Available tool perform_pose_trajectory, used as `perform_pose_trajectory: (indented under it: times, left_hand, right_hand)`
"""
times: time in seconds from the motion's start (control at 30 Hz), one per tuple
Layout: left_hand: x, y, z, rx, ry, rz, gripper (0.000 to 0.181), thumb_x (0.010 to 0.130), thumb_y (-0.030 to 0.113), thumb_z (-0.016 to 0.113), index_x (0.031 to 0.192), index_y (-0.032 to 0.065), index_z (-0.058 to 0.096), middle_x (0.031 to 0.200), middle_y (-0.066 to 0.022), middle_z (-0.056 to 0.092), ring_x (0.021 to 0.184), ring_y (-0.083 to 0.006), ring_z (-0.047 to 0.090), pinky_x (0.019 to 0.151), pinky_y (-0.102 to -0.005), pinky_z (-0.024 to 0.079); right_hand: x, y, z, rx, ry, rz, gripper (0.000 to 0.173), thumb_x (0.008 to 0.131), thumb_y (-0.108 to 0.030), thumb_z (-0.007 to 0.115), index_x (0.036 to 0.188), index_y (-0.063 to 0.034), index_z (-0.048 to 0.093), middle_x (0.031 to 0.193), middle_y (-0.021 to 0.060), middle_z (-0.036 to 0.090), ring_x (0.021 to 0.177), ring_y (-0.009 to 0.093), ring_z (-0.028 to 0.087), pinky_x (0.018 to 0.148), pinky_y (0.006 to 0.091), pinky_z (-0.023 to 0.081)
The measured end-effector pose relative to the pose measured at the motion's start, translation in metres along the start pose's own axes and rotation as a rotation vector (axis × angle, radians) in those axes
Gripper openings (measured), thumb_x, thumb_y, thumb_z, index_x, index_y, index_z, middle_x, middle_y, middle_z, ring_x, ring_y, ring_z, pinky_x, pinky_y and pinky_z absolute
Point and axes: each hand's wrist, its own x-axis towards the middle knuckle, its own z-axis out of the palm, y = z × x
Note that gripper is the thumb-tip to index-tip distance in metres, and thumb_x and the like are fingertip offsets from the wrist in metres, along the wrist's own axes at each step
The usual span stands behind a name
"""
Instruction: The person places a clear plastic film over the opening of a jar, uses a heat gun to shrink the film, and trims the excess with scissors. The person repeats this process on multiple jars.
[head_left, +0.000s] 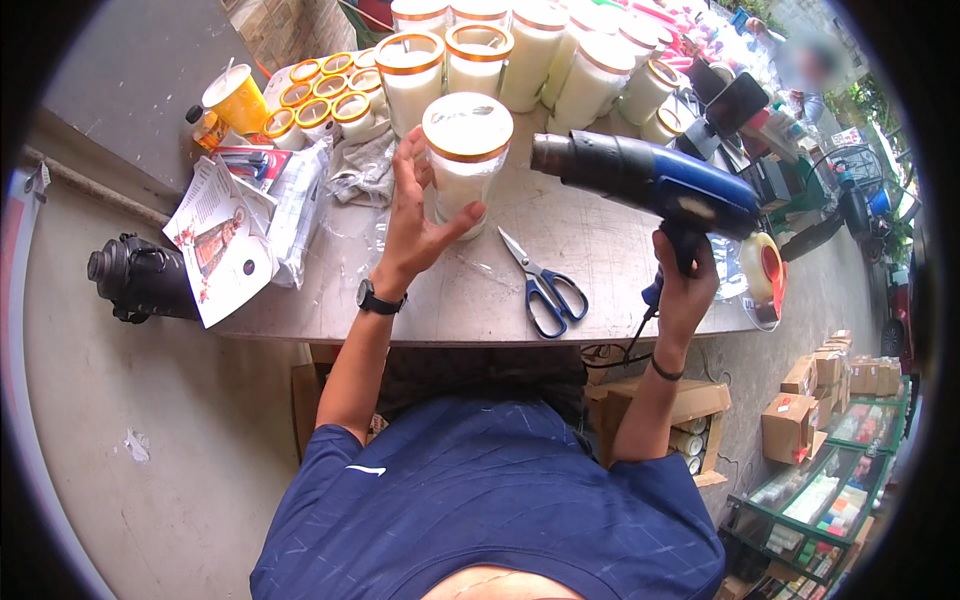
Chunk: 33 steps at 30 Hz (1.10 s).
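Observation:
A tall glass jar candle (463, 180) with a gold rim, a printed white top and clear film around it stands before me on the table. My left hand (420, 217) curves around its left and front, thumb across the front and fingers spread; whether they press on the glass is unclear. In my right hand (686, 281) is a blue and black heat gun (660, 180), held by its handle. Its metal nozzle points left towards the jar, with a gap between them. Scissors (551, 292) with blue handles lie partly spread below the jar.
More jar candles (409, 82) crowd the table's (450, 319) far side, with small gold-rimmed candles (313, 112) to their left. A yellow cup (240, 105), leaflet (225, 244) and black flask (142, 274) are at left. Tape rolls (761, 266) lie right; a person (806, 75) is beyond.

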Motion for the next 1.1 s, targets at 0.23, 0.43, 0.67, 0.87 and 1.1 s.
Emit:
perform_pose_trajectory:
  times: [0.23, 0.43, 0.67, 0.87, 1.1]
  left_hand:
    - [0.008, 0.003, 0.004, -0.041, 0.019, -0.033, 0.108, 0.070, 0.033, 0.089, 0.145, -0.0036, 0.020, 0.139, -0.0211, 0.044, 0.128, -0.0278, 0.050, 0.106, -0.0389, 0.043]
    - [0.004, 0.001, 0.008, -0.036, 0.040, -0.092, 0.093, 0.070, 0.023, 0.086, 0.138, -0.0035, 0.029, 0.134, -0.0189, 0.047, 0.124, -0.0244, 0.051, 0.100, -0.0361, 0.047]
    - [0.004, 0.001, -0.006, 0.126, 0.004, 0.150, 0.108, 0.068, 0.035, 0.081, 0.147, -0.0042, 0.019, 0.141, -0.0203, 0.039, 0.133, -0.0304, 0.042, 0.113, -0.0381, 0.031]
    - [0.010, 0.024, 0.012, -0.224, 0.244, -0.056, 0.111, 0.082, 0.088, 0.023, 0.144, -0.0038, 0.037, 0.139, -0.0158, 0.048, 0.134, -0.0245, 0.042, 0.115, -0.0369, 0.026]
    - [0.014, 0.029, 0.023, -0.193, 0.341, -0.244, 0.084, 0.102, 0.062, 0.012, 0.140, -0.0052, 0.043, 0.128, -0.0155, 0.058, 0.124, -0.0209, 0.051, 0.109, -0.0327, 0.034]
  right_hand:
    - [0.022, 0.035, 0.016, 0.050, -0.232, 0.267, 0.038, 0.085, -0.030, 0.079, 0.100, 0.0037, 0.069, 0.082, 0.0022, 0.067, 0.071, 0.008, 0.056, 0.066, 0.0221, 0.045]
    - [0.021, 0.067, 0.026, -0.065, -0.319, 0.139, 0.048, 0.089, -0.040, 0.073, 0.103, 0.0059, 0.067, 0.085, 0.0076, 0.070, 0.075, 0.012, 0.060, 0.071, 0.0270, 0.049]
    - [0.009, 0.058, 0.028, -0.496, -0.282, 0.030, 0.056, 0.091, -0.044, 0.066, 0.111, 0.0077, 0.061, 0.094, 0.0225, 0.070, 0.086, 0.037, 0.068, 0.082, 0.0436, 0.051]
    - [-0.006, -0.014, 0.063, -0.749, -0.162, -0.319, 0.042, 0.099, -0.033, 0.055, 0.119, 0.0027, 0.062, 0.126, 0.0216, 0.060, 0.118, 0.035, 0.055, 0.099, 0.0436, 0.044]
    - [-0.054, -0.065, 0.152, 0.563, -0.496, -0.301, 0.056, 0.107, -0.033, 0.036, 0.148, 0.0047, 0.033, 0.154, 0.0199, 0.035, 0.142, 0.026, 0.035, 0.113, 0.0367, 0.030]
